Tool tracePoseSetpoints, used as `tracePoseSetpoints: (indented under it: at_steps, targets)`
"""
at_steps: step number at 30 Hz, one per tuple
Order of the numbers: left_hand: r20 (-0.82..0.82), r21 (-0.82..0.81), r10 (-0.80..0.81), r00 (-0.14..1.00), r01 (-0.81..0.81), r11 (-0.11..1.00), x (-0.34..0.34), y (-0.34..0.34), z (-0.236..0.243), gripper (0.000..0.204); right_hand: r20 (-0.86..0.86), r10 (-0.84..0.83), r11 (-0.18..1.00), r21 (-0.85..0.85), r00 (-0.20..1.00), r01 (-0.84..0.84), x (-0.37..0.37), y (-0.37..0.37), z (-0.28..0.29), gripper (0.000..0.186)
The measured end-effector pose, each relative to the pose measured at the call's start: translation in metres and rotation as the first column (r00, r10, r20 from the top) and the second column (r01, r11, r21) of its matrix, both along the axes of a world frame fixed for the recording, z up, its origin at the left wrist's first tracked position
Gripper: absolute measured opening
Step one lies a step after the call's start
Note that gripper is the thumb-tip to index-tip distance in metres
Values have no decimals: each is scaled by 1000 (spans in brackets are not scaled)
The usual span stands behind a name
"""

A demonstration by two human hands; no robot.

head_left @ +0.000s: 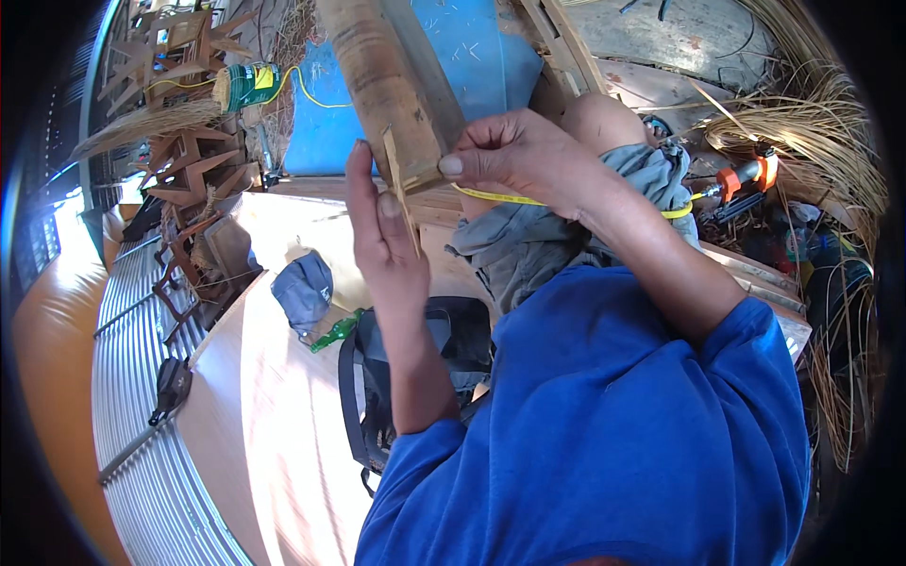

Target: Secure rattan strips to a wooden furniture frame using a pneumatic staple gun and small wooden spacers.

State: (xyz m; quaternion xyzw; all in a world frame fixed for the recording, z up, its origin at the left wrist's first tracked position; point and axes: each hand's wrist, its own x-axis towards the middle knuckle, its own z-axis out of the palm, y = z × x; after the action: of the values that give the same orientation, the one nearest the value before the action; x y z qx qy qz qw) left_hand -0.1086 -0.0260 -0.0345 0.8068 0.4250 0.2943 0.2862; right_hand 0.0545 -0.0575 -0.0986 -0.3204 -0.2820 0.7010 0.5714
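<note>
A long, brown bamboo-like pole (377, 80) with a squared end reaches toward me from the top. A thin, pale split strip (400, 184) stands against that end, pressed by my left hand (385, 231), its forefinger stretched up beside the pole. My right hand (524, 156) is closed in a pinch at the pole's right corner, thumb tip on the edge; what lies between its fingers is hidden. Just below the right thumb, a yellow tape (500, 196) starts and runs right across grey cloth (528, 245) on my lap.
Beneath the pole lies a blue sheet (321, 127). Left of it are a green spool (250, 87) with yellow line and several star-shaped wooden pieces (193, 165). A black bag (354, 396), blue cap (302, 291) and green bottle (338, 330) lie near my left arm. An orange-handled clamp (746, 174) and dry strands (802, 118) sit right.
</note>
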Motion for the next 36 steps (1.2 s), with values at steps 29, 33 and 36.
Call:
tracePoseSetpoints:
  at_steps: [29, 33, 36]
  targets:
    - [-254, 195, 412, 875, -370, 908, -53, 20, -25, 41, 266, -666, 623, -317, 697, 716, 148, -88, -108, 21]
    - [-285, 39, 473, 834, -482, 875, -34, 13, -22, 58, 609, -779, -72, -324, 150, 943, 223, -231, -220, 8]
    - [-434, 99, 533, 726, -550, 829, -25, 7, -7, 59, 570, -797, -254, -618, 202, 744, 228, -281, -305, 21]
